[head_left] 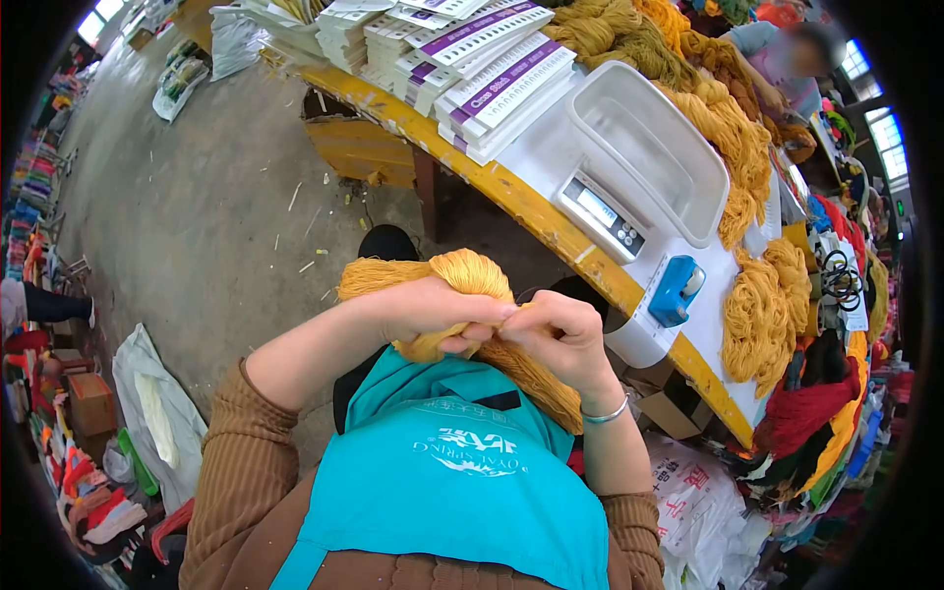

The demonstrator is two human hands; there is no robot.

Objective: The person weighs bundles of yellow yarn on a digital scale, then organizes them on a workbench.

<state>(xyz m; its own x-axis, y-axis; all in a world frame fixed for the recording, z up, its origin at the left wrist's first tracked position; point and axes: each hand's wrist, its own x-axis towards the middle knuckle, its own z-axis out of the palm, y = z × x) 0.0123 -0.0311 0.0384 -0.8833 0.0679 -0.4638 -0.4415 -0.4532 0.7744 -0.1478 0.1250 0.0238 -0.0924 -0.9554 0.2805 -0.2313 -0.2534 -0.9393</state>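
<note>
A thick skein of golden-yellow thread [470, 273] lies across my lap, over the teal apron [462, 462]. My left hand [442, 313] is wrapped round the skein, its thumb and fingertips pinched near the middle. Close against it, my right hand [560, 329] is closed in a pinch at the same spot, touching the thread. What lies between the fingertips is too small to make out. More of the skein hangs below my right hand toward the right side of the apron.
On the yellow-edged table [531, 211] stand a white plastic bin [649, 147], a digital scale [602, 216], a blue tape dispenser [677, 291] and stacked cross-stitch cards [492, 84]. Yellow skeins [762, 315] lie at the right. Another person [787, 69] is beyond. A cardboard box [359, 147] sits underneath.
</note>
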